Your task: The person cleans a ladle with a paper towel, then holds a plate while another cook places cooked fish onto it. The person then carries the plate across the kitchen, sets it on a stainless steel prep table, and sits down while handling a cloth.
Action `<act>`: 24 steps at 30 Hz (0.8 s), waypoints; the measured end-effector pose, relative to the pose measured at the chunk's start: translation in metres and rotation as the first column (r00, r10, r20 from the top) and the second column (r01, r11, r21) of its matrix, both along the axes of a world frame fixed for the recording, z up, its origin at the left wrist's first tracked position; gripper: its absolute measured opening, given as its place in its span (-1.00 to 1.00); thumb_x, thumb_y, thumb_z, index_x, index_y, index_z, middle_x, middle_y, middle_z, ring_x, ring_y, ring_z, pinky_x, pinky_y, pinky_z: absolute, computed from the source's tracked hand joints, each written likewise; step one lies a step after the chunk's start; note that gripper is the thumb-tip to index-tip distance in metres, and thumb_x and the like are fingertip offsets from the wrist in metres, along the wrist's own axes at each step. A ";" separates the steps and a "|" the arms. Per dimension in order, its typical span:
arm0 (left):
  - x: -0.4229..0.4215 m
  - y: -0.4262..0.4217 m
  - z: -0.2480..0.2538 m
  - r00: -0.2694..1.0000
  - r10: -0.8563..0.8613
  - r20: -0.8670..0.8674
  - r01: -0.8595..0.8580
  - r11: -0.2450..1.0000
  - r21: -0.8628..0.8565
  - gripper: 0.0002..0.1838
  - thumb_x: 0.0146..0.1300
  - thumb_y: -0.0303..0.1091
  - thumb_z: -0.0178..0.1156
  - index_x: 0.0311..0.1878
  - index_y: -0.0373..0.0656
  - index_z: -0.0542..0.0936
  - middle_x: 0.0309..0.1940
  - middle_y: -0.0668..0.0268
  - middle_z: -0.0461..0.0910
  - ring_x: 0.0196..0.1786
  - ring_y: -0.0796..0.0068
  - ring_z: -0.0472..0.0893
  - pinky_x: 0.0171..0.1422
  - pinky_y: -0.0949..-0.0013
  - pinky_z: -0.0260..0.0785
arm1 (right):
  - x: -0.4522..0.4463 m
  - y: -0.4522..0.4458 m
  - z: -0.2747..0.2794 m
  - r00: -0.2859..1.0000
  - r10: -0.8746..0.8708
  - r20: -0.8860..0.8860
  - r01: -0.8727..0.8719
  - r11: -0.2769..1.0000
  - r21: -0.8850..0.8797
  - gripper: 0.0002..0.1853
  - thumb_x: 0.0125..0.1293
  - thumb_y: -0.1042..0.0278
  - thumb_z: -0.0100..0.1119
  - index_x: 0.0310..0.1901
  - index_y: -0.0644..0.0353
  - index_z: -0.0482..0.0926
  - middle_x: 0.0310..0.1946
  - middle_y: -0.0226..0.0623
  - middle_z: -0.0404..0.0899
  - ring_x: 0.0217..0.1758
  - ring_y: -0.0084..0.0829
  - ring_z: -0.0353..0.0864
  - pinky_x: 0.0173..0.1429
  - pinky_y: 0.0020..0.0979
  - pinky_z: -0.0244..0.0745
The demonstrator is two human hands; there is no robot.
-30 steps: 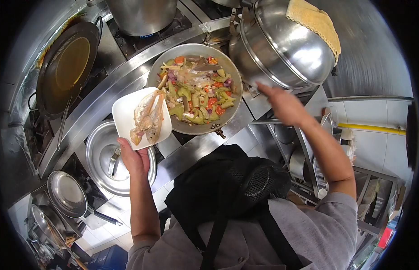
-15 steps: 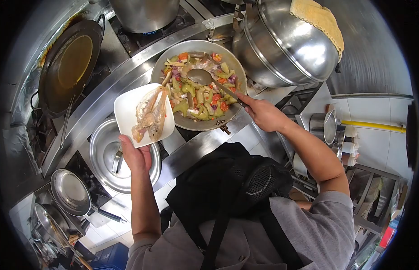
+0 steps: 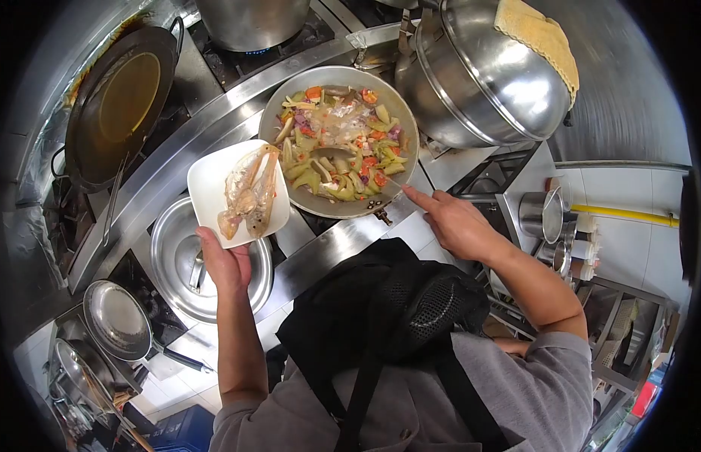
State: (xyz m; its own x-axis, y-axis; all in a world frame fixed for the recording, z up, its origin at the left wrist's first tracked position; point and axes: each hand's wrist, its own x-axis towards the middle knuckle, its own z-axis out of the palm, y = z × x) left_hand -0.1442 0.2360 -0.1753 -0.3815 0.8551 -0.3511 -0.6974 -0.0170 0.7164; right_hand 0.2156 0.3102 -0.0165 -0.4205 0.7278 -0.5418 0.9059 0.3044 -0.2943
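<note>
My left hand (image 3: 227, 260) grips the near edge of a white square plate (image 3: 206, 184), thumb on top. Pale brownish pieces that look like fish (image 3: 249, 192) lie on it. The plate is beside the left side of a wide metal pan (image 3: 274, 105), partly over its rim. Inside the pan are cut vegetables (image 3: 309, 179), green, orange and purple, with pale liquid at the far side. My right hand (image 3: 457, 224) is closed around the handle of a serving spoon (image 3: 335, 154), just outside the pan's right rim. The spoon's bowl is down among the vegetables.
A large metal lid (image 3: 161, 260) lies below the plate. On the left are a dark wok (image 3: 128, 98) with yellowish liquid and a frying pan (image 3: 117, 320). A tall pot (image 3: 252, 22) stands over a blue flame. A big domed steel vessel (image 3: 486, 75) with a yellow cloth (image 3: 539, 38) is at the right.
My right hand has moved down and slightly right. The spoon's bowl went from above the vegetables to down among them, nearer me. The plate has barely shifted.
</note>
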 end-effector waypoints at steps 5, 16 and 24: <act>-0.003 0.003 -0.004 0.999 0.011 -0.036 -0.012 0.999 -0.037 -0.31 0.56 0.17 -0.23 0.48 -0.21 0.20 0.41 0.11 0.36 0.39 0.15 0.45 0.42 -0.01 0.39 | 0.044 0.008 0.005 0.964 0.094 -0.249 -0.009 0.946 0.325 -0.33 0.37 0.50 0.07 0.51 0.04 0.19 -0.17 0.00 0.56 -0.18 -0.02 0.62 0.02 -0.13 0.53; -0.002 0.012 -0.003 0.999 -0.005 -0.048 0.004 1.000 -0.027 -0.31 0.56 0.18 -0.24 0.47 -0.20 0.22 0.40 0.13 0.37 0.39 0.15 0.45 0.41 -0.03 0.39 | 0.091 0.060 -0.007 0.991 -0.094 0.092 0.077 0.982 0.173 -0.66 0.41 0.28 0.12 0.14 0.21 0.38 -0.18 0.03 0.65 -0.04 0.08 0.63 0.01 -0.03 0.49; 0.001 0.005 -0.007 0.999 -0.012 -0.047 0.011 0.999 -0.031 -0.31 0.55 0.20 -0.23 0.46 -0.17 0.24 0.37 0.16 0.41 0.34 0.17 0.50 0.35 0.00 0.43 | 0.040 0.109 0.034 0.875 0.115 0.470 -0.289 0.903 0.317 -0.55 0.25 0.34 0.25 0.20 -0.01 0.52 -0.15 -0.15 0.65 -0.09 -0.03 0.68 -0.04 -0.07 0.58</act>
